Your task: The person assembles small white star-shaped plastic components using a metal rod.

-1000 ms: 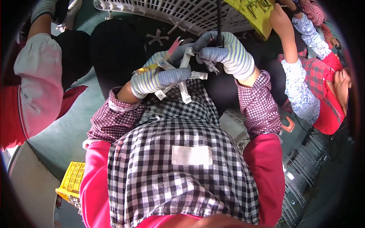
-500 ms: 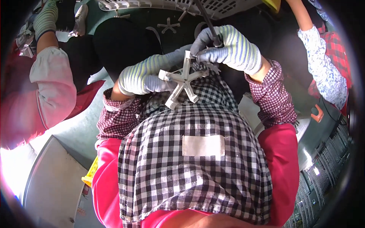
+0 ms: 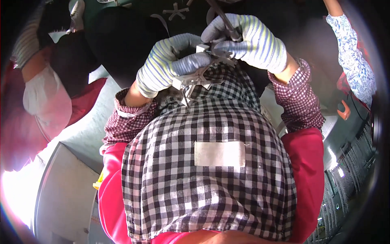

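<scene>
White star-shaped frame (image 3: 198, 77), one: in front of the wearer, above the lap, tilted, several narrow arms spreading from a hub; one arm end points up between the two hands, others hang below the left.

Left hand (image 3: 164, 65), in a striped knit glove: fingers clenched on the frame, thumb across its upper part.

Right hand (image 3: 258, 45), in a matching glove: fingers grasping a dark rod (image 3: 224, 19) that slants up and away; fingertips just beside the raised arm end, contact not certain. Small dark part between fingertips and arm end, too blurred to name.

Black-and-white checked apron (image 3: 203, 126), worn, with a blank pale patch (image 3: 219, 154) on the chest; pink sleeves (image 3: 302, 162) either side, small-checked red cuffs above.

Second star frame (image 3: 176, 11), pale, on the floor beyond the hands.

Left side: another person's pale sleeve (image 3: 46, 95); white panel (image 3: 67, 191); bit of a yellow basket (image 3: 97, 184) beside the wearer's sleeve.

Right side: another person's blue-and-white patterned sleeve (image 3: 351, 57); orange hooked piece (image 3: 344, 110); rows of grey strips (image 3: 355, 164), lower down.
</scene>
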{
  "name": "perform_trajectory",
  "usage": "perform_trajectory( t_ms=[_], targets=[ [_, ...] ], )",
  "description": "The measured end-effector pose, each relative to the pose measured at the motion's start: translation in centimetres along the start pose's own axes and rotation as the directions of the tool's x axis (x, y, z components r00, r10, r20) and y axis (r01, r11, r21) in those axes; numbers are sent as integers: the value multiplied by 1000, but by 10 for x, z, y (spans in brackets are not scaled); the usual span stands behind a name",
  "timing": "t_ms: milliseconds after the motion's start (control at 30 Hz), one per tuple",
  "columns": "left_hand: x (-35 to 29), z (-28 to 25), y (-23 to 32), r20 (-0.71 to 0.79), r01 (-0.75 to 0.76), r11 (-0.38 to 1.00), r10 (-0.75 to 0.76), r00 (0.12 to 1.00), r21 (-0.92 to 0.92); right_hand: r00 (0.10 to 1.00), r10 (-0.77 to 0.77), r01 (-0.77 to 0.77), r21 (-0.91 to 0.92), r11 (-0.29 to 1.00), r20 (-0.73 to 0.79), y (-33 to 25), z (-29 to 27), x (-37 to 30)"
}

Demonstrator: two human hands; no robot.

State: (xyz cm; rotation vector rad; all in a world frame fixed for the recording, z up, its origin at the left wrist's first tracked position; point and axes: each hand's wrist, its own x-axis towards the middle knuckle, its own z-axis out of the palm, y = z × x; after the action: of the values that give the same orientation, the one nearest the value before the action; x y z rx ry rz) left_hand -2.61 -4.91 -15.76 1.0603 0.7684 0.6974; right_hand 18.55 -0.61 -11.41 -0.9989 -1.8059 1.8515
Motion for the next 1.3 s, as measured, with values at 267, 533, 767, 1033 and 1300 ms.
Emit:
perform_trajectory(
  t_ms=[267,533,767,1033,1300],
  targets=[
    [0,3,-10,9,-118,993,118,993,-21,995,-98,102,151,983,-34,13,6,-2],
    [-1,2,-13,54,-114,993,115,992,-14,998,39,-44,-108,993,-44,5,7,-3],
    [3,4,-20,87,-120,993,121,989,-19,998,44,-49,-97,994,-50,8,7,-5],
    [0,8,-15,-19,89,982,-93,995,-168,983,145,-163,-173,971,-110,-14,-6,-5],
    [-4,-5,-34,-55,-90,852,72,996,-516,898,331,-343,8,939,-292,-13,-4,-83]
  ],
)
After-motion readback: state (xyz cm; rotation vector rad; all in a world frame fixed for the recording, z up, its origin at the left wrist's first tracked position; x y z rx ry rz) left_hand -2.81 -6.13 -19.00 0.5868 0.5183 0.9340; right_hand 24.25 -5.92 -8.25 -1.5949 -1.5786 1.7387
